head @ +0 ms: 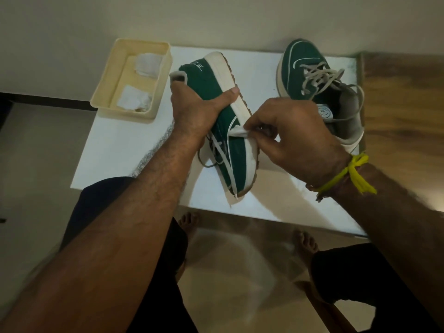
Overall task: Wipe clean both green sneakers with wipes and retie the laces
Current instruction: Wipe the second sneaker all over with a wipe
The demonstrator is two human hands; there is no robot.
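Head view: wiping side of first sneaker

Left hand [192,104] is clamped round the tilted sneaker [228,131] at its heel end, steadying it on the bench [125,150]. Right hand [286,131] pinches a wipe [236,131] against the green upper, just above the white midsole. Advice: keep heel grip firm, stroke along the stripe, refold the wipe when soiled. Second sneaker [310,75] sits beyond the right hand, laces loose.

1. Held sneaker [230,145]: green cloth upper, matt, suede-like; off-white rubbery sole, smooth sidewall.
2. Second sneaker [310,75]: same green matt cloth, flat grey woven laces, grey fabric lining.
3. Wipe [237,131]: thin white paper or tissue, crumpled.
4. Tray [165,75]: cream plastic, smooth, slight sheen; crumpled white wipes inside.
5. Table [125,145]: white, smooth, matt.
6. Floor [235,272]: glossy, reflective tile.
7. Wrist band [353,174]: yellow cloth thread.
8. Right-side surface [403,104]: wood grain, semi-gloss.
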